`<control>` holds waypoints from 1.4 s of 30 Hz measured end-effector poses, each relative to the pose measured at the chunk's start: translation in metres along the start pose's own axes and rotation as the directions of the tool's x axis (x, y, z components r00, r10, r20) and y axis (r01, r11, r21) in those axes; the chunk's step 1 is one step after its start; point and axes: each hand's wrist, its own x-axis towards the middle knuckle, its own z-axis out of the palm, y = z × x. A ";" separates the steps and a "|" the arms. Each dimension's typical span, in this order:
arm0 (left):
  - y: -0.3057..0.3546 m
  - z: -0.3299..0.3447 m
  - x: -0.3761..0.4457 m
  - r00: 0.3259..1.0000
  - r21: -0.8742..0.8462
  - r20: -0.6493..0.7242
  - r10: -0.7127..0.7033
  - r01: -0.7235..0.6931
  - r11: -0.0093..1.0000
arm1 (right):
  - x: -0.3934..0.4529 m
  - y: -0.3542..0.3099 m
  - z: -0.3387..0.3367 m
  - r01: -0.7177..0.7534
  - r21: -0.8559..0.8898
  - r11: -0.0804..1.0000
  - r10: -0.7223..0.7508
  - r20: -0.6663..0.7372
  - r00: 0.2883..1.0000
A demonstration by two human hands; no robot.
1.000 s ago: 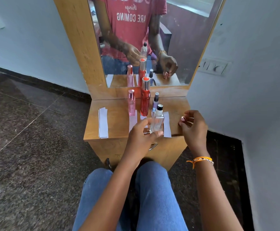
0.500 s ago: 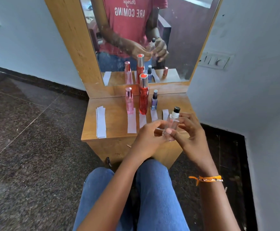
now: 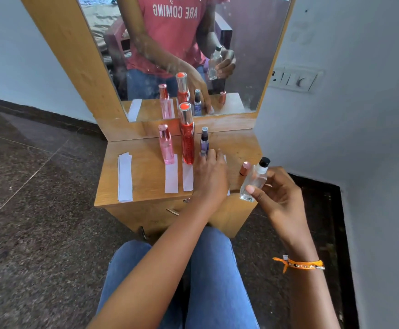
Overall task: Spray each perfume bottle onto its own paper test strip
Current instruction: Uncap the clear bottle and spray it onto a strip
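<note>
clear bottle held at the right edge, left hand down on the strips

the right hand [image 3: 280, 198] grasps the clear perfume bottle [image 3: 253, 180], thumb across its lower front and fingers curled behind. the bottle is off the table, tilted, black sprayer uppermost, over the table's front right corner. a rose-gold cap [image 3: 244, 168] stands on the table just beside it. an orange wristband [image 3: 299, 264] sits on the right wrist.

the left hand [image 3: 210, 176] lies palm down on the table [image 3: 146, 167], fingers extended and relaxed, grasping nothing. its fingertips are at the base of the small purple bottle [image 3: 204, 141]; contact with that bottle cannot be confirmed. the hand covers most of the paper under it; only white edges show at its right side.

left of that hand, the tall red bottle [image 3: 187, 135] stands upright at the far end of a white test strip [image 3: 188, 178]. further left, the pink bottle [image 3: 166, 144] stands upright at the far end of a second strip [image 3: 171, 176]. both are capped. well apart, near the left edge, lies a stack of spare strips [image 3: 124, 178].

the mirror [image 3: 241, 55] behind the table reflects the bottles, both hands and a red shirt. a switch plate [image 3: 294, 79] is on the right wall. blue jeans [image 3: 217, 281] show below.
</note>
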 end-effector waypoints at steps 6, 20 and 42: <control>0.000 -0.004 -0.001 0.997 -0.039 -0.080 0.001 -0.005 0.999 | -0.001 -0.002 0.002 -0.041 0.028 0.999 0.041 0.024 0.999; -0.008 -0.037 -0.019 0.983 -0.535 -0.059 -0.174 0.116 0.837 | -0.011 -0.010 0.018 -0.138 0.218 0.966 0.093 0.201 0.975; -0.049 -0.078 -0.076 0.929 -0.827 0.131 -0.345 0.294 0.478 | -0.033 -0.030 0.067 -0.171 0.325 0.930 0.113 0.189 0.975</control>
